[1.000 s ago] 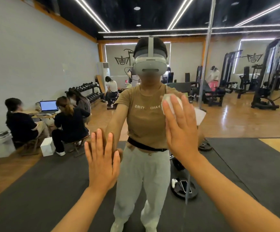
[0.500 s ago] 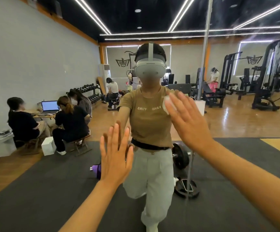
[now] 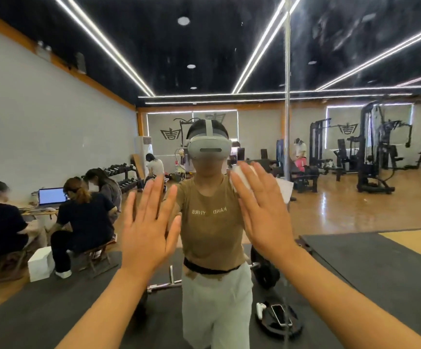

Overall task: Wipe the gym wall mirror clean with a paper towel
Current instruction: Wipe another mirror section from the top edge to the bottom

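Mirror (image 3: 355,59) fills the frame dead ahead, flat glossy glass, vertical seam right of centre, smears showing upper right. Right hand (image 3: 262,210), fingers straight and spread, presses the crumpled white paper towel (image 3: 242,176) flat on the glass at centre-right; it's the working hand. Left hand (image 3: 149,227) flat and empty at centre-left, apparently on the glass too.

I have both arms extended forward and upward from the lower edge of the view, forearms bare. My left hand (image 3: 147,230) is raised with the palm facing away, its back toward the camera, fingers straight and slightly spread. My right hand (image 3: 262,210) sits slightly higher, fingers straight and close together, palm pressed flat forward. The two hands are apart, with no contact between them.
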Action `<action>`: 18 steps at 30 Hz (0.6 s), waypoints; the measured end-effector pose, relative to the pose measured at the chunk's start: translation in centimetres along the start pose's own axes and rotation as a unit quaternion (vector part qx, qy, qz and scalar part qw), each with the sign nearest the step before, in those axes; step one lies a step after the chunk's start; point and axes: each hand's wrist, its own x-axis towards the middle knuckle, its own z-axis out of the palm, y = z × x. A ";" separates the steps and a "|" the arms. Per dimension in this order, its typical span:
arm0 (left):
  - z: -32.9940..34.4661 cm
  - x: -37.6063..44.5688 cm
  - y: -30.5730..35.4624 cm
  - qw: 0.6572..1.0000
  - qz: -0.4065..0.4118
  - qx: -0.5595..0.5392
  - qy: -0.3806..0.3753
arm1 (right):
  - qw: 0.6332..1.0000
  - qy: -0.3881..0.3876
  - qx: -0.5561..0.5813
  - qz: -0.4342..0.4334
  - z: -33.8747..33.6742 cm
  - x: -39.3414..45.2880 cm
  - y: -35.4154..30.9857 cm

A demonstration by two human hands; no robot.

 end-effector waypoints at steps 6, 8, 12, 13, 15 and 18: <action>0.4 -0.1 0.1 1.000 -0.004 -0.012 0.009 | 0.995 -0.043 0.000 -0.087 1.0 -9.0 -0.5; 0.6 -0.4 0.3 1.000 -0.009 -0.012 0.010 | 0.995 -0.037 -0.011 -0.093 0.7 -6.7 0.1; 0.8 -0.6 0.4 1.000 -0.013 -0.017 0.023 | 1.000 0.028 -0.005 -0.007 -0.6 3.2 1.7; 0.8 -0.6 0.5 0.999 -0.014 -0.021 0.024 | 0.999 0.042 -0.005 0.017 -1.1 5.7 2.3; 0.6 -0.5 0.8 0.999 -0.021 -0.038 0.029 | 0.997 0.054 0.002 0.049 -1.8 9.0 3.1; 0.6 -2.2 1.2 0.997 -0.039 -0.054 0.026 | 0.997 0.063 -0.007 0.031 -1.2 8.2 3.3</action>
